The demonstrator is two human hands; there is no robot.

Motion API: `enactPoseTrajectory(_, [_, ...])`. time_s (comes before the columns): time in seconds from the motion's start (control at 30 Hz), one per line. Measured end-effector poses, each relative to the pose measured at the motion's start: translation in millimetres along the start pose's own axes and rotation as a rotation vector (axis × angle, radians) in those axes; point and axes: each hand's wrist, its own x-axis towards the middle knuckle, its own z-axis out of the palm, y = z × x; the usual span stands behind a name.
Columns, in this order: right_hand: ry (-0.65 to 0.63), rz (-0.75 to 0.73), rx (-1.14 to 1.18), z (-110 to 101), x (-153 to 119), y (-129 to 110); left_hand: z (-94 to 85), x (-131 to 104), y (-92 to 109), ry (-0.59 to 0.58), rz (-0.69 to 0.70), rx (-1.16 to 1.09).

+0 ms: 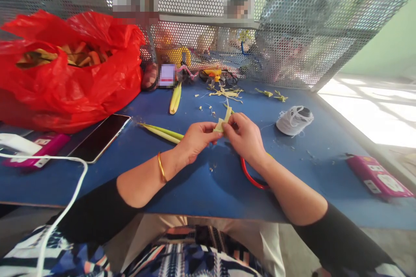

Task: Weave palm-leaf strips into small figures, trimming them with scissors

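Green-yellow strip: a short piece of leaf strip (224, 120) is sitting between both hands, raised just above the blue table (201, 181), near its middle.
Left hand: the left hand (195, 138) is reaching in from the lower left, forearm lying across the table edge, wrist slightly bent, thumb and fingertips pinching the strip's lower left end.
Right hand: the right hand (245, 136) is coming in from the lower right, knuckles up, fingers curled and closing on the strip's right side; the two hands are touching at the fingertips.
Bangle: a gold bangle (161, 167) is circling the left wrist.
Leaves: two long leaves (160, 132) are lying on the table just left of the left hand, partly running under it.
Red handle: a red curved handle (251, 177) is showing under the right wrist; what it belongs to I cannot tell.
Thread: a white spool (294, 120) is resting to the right of the hands.
Phone: a phone (99, 137) is lying face up to the left, beside a red bag (71, 69).
Scraps: leaf scraps (227, 93) are scattered near the mesh screen (292, 21).
Cable: a white cable (65, 207) is trailing over the near left edge.
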Motion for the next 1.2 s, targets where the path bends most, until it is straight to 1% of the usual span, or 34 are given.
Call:
enactPoseTrajectory(0.07, [0.006,0.050,-0.003,-0.8,0.6,-1.2,1.4,-0.4,1.5,0.028,0.008,0.009])
enactPoseTrajectory(0.2, [-0.036,0.164,-0.012,-2.1,2.8,-1.8,3.1,-1.0,5.2,0.103,0.013,0.000])
enactPoseTrajectory(0.3, [0.024,0.149,0.062,-1.6,4.3,0.5,2.2,-1.5,6.0,0.138,0.025,0.015])
enactPoseTrajectory(0.37, [0.050,0.072,0.148,-0.8,5.3,3.0,0.9,-1.7,5.8,0.112,0.038,0.040])
enactPoseTrajectory(0.47, [0.027,-0.025,0.233,0.1,6.3,6.5,-0.8,-1.3,5.5,0.052,0.016,0.063])
enactPoseTrajectory(0.53, [0.009,-0.023,0.276,0.4,6.9,7.7,-1.3,-0.9,5.7,0.033,-0.009,0.059])
enactPoseTrajectory(0.67, [-0.044,0.061,0.380,0.8,7.3,7.9,-0.7,-0.9,6.7,0.017,-0.027,0.053])
enactPoseTrajectory(0.73, [-0.042,0.113,0.371,1.5,6.7,7.4,0.1,-1.0,6.9,0.029,-0.026,0.054])
enactPoseTrajectory(0.83, [-0.005,0.171,0.269,3.6,5.1,6.4,1.2,-1.0,5.7,0.054,0.006,0.065])
enactPoseTrajectory(0.93, [-0.051,0.229,0.232,5.0,5.1,6.4,1.4,-0.8,4.0,0.045,0.026,0.066])
enactPoseTrajectory(1.03, [-0.081,0.224,0.286,1.8,8.2,8.7,0.5,-0.1,4.5,0.059,0.013,0.036])
enactPoseTrajectory(1.1, [-0.103,0.198,0.288,-3.8,11.1,11.3,-0.4,0.9,6.5,0.102,-0.005,-0.018])
enactPoseTrajectory(1.2, [-0.167,0.189,0.160,-14.1,14.6,14.5,-1.9,3.3,10.3,0.203,-0.036,-0.109])
